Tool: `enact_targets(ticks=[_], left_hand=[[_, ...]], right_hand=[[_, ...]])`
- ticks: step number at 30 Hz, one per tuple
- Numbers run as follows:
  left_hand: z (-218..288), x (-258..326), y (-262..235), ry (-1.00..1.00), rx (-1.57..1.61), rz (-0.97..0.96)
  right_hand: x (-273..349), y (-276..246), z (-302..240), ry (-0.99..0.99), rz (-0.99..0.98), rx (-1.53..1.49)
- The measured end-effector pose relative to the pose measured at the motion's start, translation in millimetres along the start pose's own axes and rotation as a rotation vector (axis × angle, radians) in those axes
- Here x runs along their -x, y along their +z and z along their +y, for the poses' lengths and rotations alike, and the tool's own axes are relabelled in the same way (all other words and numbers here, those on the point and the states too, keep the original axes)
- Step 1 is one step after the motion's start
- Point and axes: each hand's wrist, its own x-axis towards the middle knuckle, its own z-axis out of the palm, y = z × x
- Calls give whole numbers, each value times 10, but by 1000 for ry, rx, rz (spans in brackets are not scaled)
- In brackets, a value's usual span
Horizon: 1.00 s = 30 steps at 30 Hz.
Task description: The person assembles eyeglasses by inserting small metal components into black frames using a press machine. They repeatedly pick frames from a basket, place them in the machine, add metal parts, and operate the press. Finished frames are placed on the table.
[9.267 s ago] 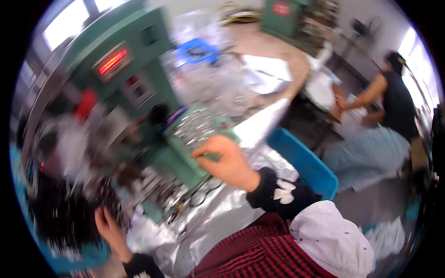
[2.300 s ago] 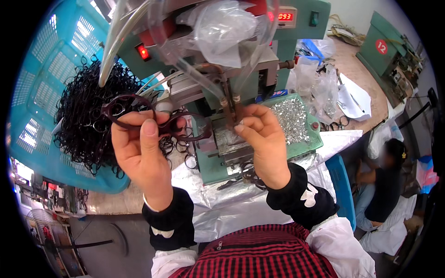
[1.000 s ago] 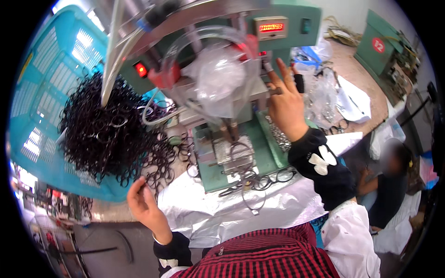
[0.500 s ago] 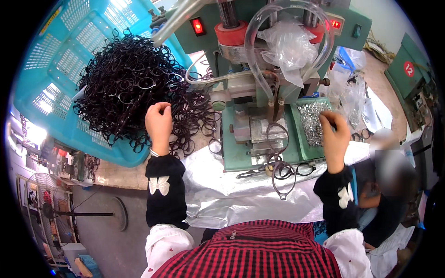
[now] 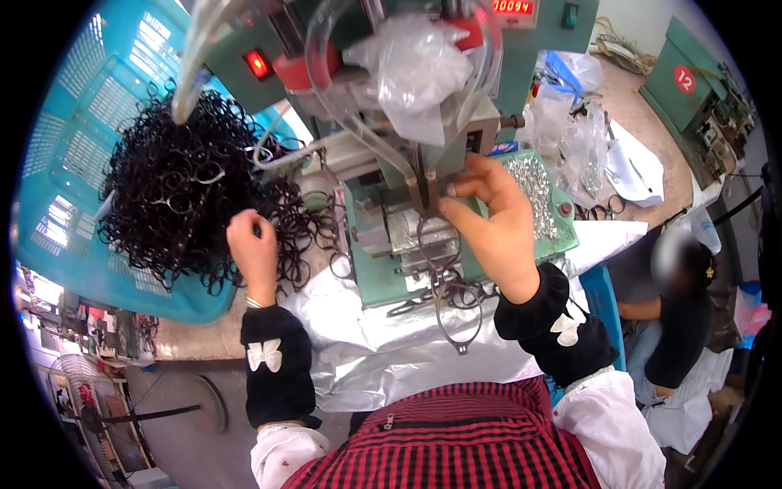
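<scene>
My left hand [image 5: 254, 251] is beside a heap of dark eyeglass frames [image 5: 175, 191], its thumb and fingers curled together. Whatever it may hold is hidden. At the green bench machine, my right hand [image 5: 507, 236] has its thumb and fingertips close together, right by the dark metal prongs [image 5: 423, 191]. Anything between those fingertips is too small to make out. A dark eyeglass frame [image 5: 461, 334] hangs from under the prongs, one rim up at the metal block [image 5: 407, 232] and the other over the foil-covered edge. Small shiny metal parts [image 5: 533, 191] lie in a green tray right of my hand.
The heap fills a blue plastic basket [image 5: 61, 179] and spills onto the table. Clear hoses and a plastic bag [image 5: 411, 73] hang on the machine. Clear bags [image 5: 570, 138] and white paper [image 5: 631, 167] lie to the right. A seated person [image 5: 684, 334] is at the right.
My right hand has moved left from the metal parts to the machine's prongs. My left hand remains curled beside the heap. The whole view has shifted.
</scene>
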Motion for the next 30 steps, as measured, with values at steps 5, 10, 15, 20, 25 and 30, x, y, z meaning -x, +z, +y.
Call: enact_targets(ticks=[5, 10, 15, 20, 25, 30], left_hand=[[301, -185, -244, -388, 551, 171], [1188, -135, -668, -470, 1069, 316], [1861, 109, -1074, 330, 942, 86], [2224, 140, -603, 798, 788, -10], [2189, 155, -488, 867, 805, -1], [2216, 238, -517, 773, 842, -32]], right_hand=[[33, 75, -27, 154, -1, -186], [56, 159, -179, 237, -27, -285], [166, 17, -372, 118, -104, -164], [-15, -662, 390, -209, -2, 1017], [105, -1017, 862, -250, 85, 1072], [14, -848, 759, -301, 93, 1029]])
